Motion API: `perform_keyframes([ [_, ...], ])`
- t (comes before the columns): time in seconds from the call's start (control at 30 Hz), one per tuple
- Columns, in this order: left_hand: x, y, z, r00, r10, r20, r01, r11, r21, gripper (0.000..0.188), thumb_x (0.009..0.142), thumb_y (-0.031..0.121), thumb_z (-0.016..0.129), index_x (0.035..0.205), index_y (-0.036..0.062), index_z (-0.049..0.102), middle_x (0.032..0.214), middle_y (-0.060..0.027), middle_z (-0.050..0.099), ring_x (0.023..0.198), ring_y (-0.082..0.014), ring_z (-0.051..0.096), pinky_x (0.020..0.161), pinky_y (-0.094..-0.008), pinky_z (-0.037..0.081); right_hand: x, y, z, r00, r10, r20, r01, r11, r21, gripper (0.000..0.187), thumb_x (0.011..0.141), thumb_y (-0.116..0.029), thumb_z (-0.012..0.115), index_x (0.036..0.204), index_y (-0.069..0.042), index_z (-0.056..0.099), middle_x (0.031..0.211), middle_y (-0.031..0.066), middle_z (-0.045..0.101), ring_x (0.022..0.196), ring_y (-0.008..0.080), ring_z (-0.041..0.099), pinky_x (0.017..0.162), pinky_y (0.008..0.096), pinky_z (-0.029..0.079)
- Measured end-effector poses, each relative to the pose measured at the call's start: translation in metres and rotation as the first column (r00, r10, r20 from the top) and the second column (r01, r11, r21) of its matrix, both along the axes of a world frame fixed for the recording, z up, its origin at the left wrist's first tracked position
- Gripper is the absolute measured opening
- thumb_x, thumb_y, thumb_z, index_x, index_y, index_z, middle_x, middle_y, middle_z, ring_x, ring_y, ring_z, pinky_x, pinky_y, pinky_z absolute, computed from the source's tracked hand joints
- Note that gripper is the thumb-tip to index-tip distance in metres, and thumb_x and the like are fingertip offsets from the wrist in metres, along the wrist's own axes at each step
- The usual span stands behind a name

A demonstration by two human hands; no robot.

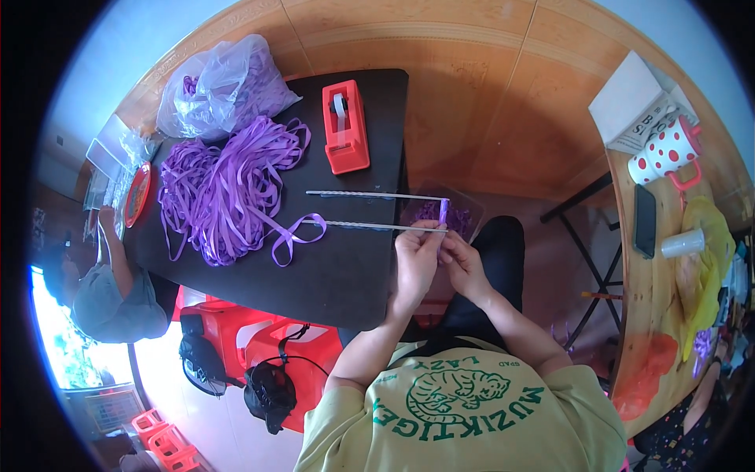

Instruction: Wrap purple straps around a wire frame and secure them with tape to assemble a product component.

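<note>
Two thin twisted metal rods (354, 194) lie side by side and stick out past the table's right edge. Purple ribbon (443, 212) spans the gap between them near their right ends. At the end of the nearer rod, my left hand (417, 258) is closed with its fingertips pinched on the ribbon. My right hand (464, 271) is closed just beside it, its fingertips also at the ribbon's lower end. The exact contact under the fingers is hidden. A large loose heap of purple ribbon (224, 189) lies on the dark table (314, 275), with one loop reaching toward the rods.
A red tape dispenser (346, 130) and a plastic bag of ribbon (224, 86) sit on the table. Below the rods is a clear container (468, 212) with purple pieces. At right, a wooden table (653, 299) holds a dotted mug (667, 149) and phone (644, 220). Other people sit nearby.
</note>
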State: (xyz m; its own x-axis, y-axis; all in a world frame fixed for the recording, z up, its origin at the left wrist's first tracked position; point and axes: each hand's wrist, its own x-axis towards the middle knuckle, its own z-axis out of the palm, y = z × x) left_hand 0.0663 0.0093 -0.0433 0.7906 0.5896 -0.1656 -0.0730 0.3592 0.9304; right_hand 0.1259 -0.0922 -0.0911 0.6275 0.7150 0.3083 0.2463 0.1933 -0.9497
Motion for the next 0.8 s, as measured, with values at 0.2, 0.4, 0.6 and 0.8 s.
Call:
perform_keyframes([
  [0.2, -0.003, -0.006, 0.001, 0.994, 0.111, 0.018, -0.111, 0.993, 0.032, 0.007, 0.088, 0.003, 0.061, 0.088, -0.0013, 0.066, 0.072, -0.0048, 0.065, 0.061, -0.0073, 0.058, 0.057, -0.0190, 0.045, -0.011, -0.008, 0.014, 0.996, -0.004, 0.087, 0.011, 0.997, -0.082, 0.019, 0.079, 0.011, 0.046, 0.093, 0.003, 0.056, 0.093, 0.0117, 0.053, 0.087, 0.0242, 0.056, 0.075, 0.0283, 0.044],
  [0.4, 0.000, -0.010, -0.007, 0.970, 0.202, 0.136, -0.206, 0.978, 0.015, 0.006, 0.087, 0.003, 0.062, 0.086, -0.0002, 0.067, 0.083, -0.0050, 0.067, 0.074, -0.0071, 0.058, 0.069, -0.0211, 0.047, -0.027, -0.011, 0.012, 0.993, 0.042, 0.107, -0.028, 0.991, -0.127, 0.013, 0.082, 0.007, 0.051, 0.093, 0.003, 0.057, 0.092, 0.0152, 0.055, 0.089, 0.0310, 0.058, 0.080, 0.0345, 0.046],
  [0.6, -0.010, -0.012, 0.004, 0.989, 0.089, 0.120, -0.078, 0.993, -0.091, 0.007, 0.089, 0.004, 0.060, 0.090, -0.0014, 0.064, 0.084, -0.0068, 0.067, 0.074, -0.0096, 0.060, 0.071, -0.0218, 0.048, -0.021, -0.022, 0.007, 0.998, 0.005, 0.058, 0.003, 0.991, -0.131, 0.015, 0.082, 0.007, 0.053, 0.095, 0.003, 0.060, 0.096, 0.0140, 0.058, 0.090, 0.0266, 0.060, 0.080, 0.0316, 0.046],
  [0.8, -0.019, -0.016, 0.017, 0.990, 0.087, 0.107, -0.074, 0.990, -0.119, 0.007, 0.090, 0.004, 0.059, 0.090, -0.0015, 0.062, 0.083, -0.0074, 0.067, 0.075, -0.0102, 0.060, 0.072, -0.0226, 0.047, -0.009, -0.029, 0.028, 0.995, -0.097, 0.031, 0.100, 0.989, -0.109, 0.016, 0.082, 0.010, 0.054, 0.095, 0.003, 0.061, 0.097, 0.0119, 0.058, 0.086, 0.0203, 0.060, 0.071, 0.0268, 0.048],
])
